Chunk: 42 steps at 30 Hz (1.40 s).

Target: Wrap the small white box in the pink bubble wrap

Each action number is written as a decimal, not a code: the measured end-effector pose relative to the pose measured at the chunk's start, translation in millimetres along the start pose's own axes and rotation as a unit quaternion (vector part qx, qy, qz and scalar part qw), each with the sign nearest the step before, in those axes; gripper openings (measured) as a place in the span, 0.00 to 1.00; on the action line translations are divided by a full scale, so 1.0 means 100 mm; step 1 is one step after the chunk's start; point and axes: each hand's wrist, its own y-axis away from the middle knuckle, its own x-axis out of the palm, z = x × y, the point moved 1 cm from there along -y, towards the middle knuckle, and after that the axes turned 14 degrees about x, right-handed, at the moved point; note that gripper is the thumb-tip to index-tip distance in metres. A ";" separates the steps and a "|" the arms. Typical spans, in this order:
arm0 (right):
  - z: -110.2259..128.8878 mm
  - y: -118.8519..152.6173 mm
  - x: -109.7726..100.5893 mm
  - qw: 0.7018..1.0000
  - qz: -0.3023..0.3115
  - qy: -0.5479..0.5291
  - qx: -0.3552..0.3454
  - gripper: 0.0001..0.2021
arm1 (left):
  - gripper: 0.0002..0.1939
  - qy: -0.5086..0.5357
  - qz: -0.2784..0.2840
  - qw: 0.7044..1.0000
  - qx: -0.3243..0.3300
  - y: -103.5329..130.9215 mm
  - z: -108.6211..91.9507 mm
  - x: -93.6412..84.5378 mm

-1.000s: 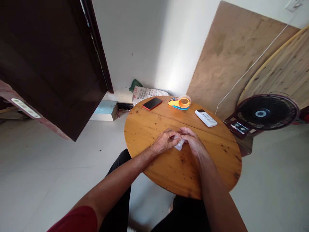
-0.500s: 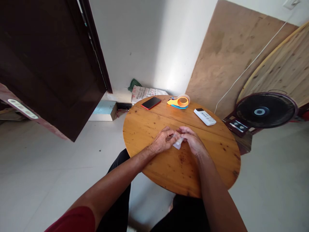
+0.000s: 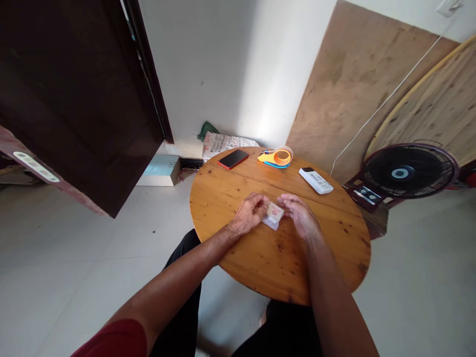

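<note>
A small pale box (image 3: 275, 212) with reddish print on its top lies on the round wooden table, and its near side looks like clear or whitish plastic. My left hand (image 3: 250, 214) is closed at the box's left edge, thumb and fingers pressed together there. At the right side my right hand (image 3: 300, 216) hovers with loosely curved fingers, the thumb side close to the box but not gripping it. What lies under the left fingertips is hidden.
On the table (image 3: 230, 198) stand a red-edged phone (image 3: 233, 159), a yellow tape dispenser (image 3: 275, 157) and a white handheld device (image 3: 316, 180) towards the far side. A fan (image 3: 405, 171) is at the right, a dark door (image 3: 74, 89) at the left.
My hands have drawn apart a little, and the printed top of the box shows now. My right fingers have come away from it.
</note>
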 end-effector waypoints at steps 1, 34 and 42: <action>0.00 0.00 0.00 1.000 -0.003 0.005 -0.001 0.15 | 0.08 -0.003 -0.001 1.000 0.000 0.00 0.00 0.00; 0.08 -0.05 -0.07 0.969 -0.087 -0.156 -0.169 0.11 | 0.19 0.124 0.009 0.990 -0.060 0.03 -0.14 0.01; 0.05 -0.11 -0.13 0.973 -0.096 -0.145 -0.152 0.15 | 0.21 0.075 0.060 0.991 -0.090 0.05 -0.11 0.01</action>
